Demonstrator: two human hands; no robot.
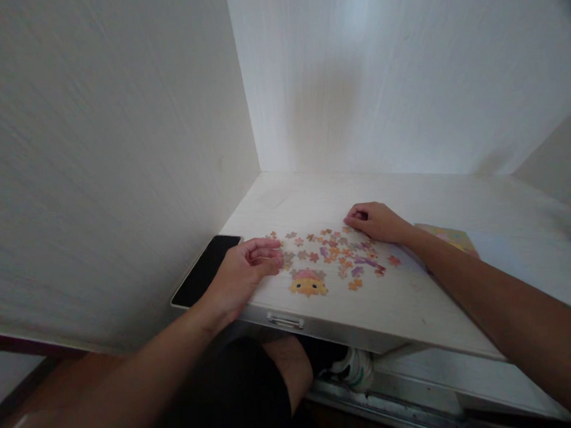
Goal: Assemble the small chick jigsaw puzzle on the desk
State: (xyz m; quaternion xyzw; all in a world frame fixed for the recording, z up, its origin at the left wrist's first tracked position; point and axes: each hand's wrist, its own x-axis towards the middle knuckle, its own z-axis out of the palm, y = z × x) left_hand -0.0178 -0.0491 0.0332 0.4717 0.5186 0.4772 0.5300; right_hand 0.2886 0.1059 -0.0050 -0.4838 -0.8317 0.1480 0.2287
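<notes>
Left hand [243,275]: nearest the camera, fingers curled loosely inward, tips at the left edge of the loose puzzle pieces [335,249]; whether a piece is pinched cannot be told. Right hand [378,222]: fingers bent under, resting at the far side of the scatter. Assembled yellow section [308,283] lies near the desk [420,296] front edge. Black tablet [205,270] lies beside the left hand.

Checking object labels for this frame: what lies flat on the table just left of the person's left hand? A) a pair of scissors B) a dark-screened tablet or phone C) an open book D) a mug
B: a flat dark-screened device lies at the table's left edge beside the left hand, while the loose puzzle pieces spread to that hand's right.
</notes>
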